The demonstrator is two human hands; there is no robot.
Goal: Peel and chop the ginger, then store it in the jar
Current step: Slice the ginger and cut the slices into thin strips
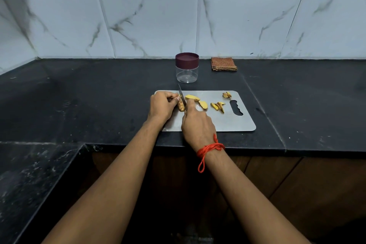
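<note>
A steel cutting board (233, 121) lies on the black counter. My left hand (161, 106) pinches an unpeeled ginger piece (180, 105) at the board's left end. My right hand (197, 123) grips a knife (181, 96); its handle is hidden in my fist and the blade lies against the ginger's right side. Peeled yellow ginger pieces (193, 97) lie just right of the blade, with another piece (203, 104) beside them. Thin strips (218, 106) and scraps (227, 95) lie farther right. The clear jar (186, 73) with a maroon lid stands shut behind the board.
A folded checked cloth (223, 63) lies by the tiled wall, right of the jar. The counter's front edge runs just below the board. A lower black ledge (29, 184) juts out at the near left. A red thread circles my right wrist.
</note>
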